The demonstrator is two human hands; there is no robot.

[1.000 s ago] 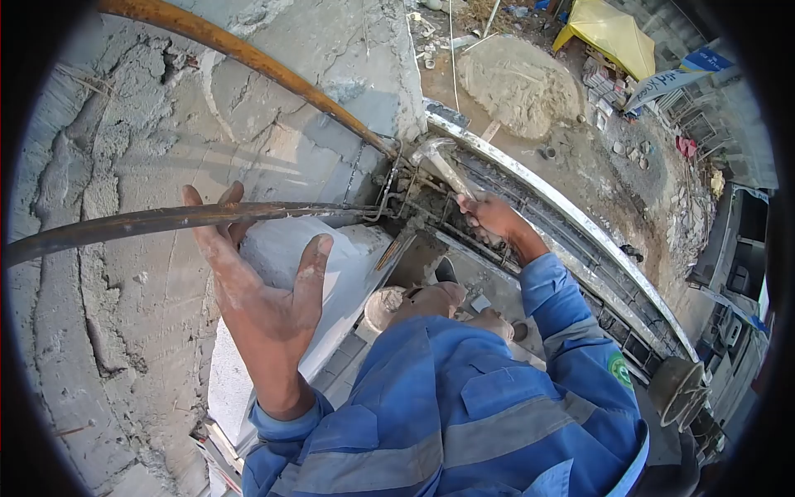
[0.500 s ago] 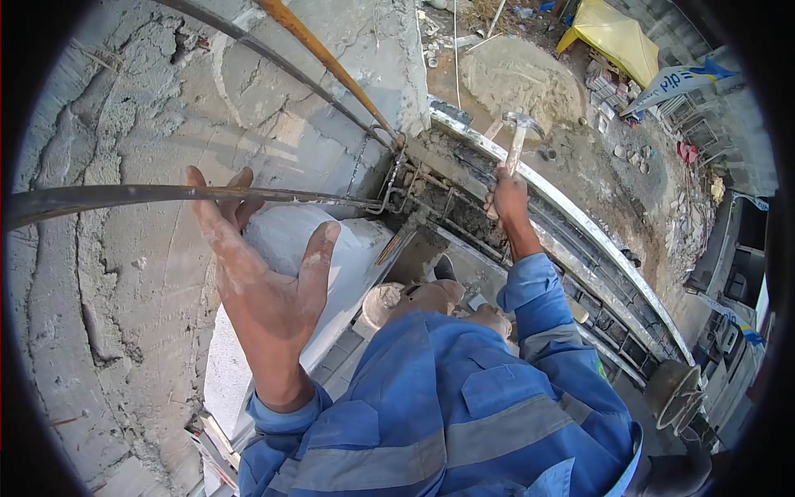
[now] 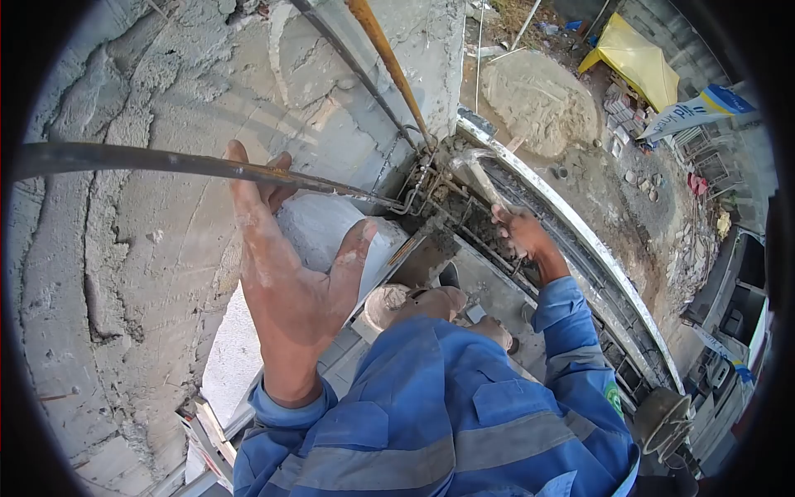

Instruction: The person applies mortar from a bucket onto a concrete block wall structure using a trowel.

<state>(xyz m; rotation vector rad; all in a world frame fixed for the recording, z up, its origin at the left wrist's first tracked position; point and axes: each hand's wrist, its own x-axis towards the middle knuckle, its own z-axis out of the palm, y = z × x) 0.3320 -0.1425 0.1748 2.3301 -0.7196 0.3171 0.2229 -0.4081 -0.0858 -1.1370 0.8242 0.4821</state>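
Note:
My left hand (image 3: 294,277) is dusty, with its fingers stretched behind a dark steel rebar (image 3: 141,157) and the thumb spread wide. The fingers appear to rest against the bar, but they do not wrap round it. My right hand (image 3: 523,234) is closed round the handle of a claw hammer (image 3: 490,184). Its metal head is close to bent rebar (image 3: 424,178) at the corner of a reinforced trough. A rusty orange bar (image 3: 385,62) and a second dark bar (image 3: 352,66) rise from that same corner.
Rough concrete wall (image 3: 178,240) fills the left side. A white block (image 3: 236,356) lies below my left hand. Along the right runs the trough's pale formwork edge (image 3: 592,228), with the ground far below. A bucket (image 3: 662,414) stands at lower right; a sand heap (image 3: 538,99) lies below.
My right hand has swung the hammer down and left, so its head is now nearer the rebar corner. The left hand stays at the bar; the whole view has shifted slightly.

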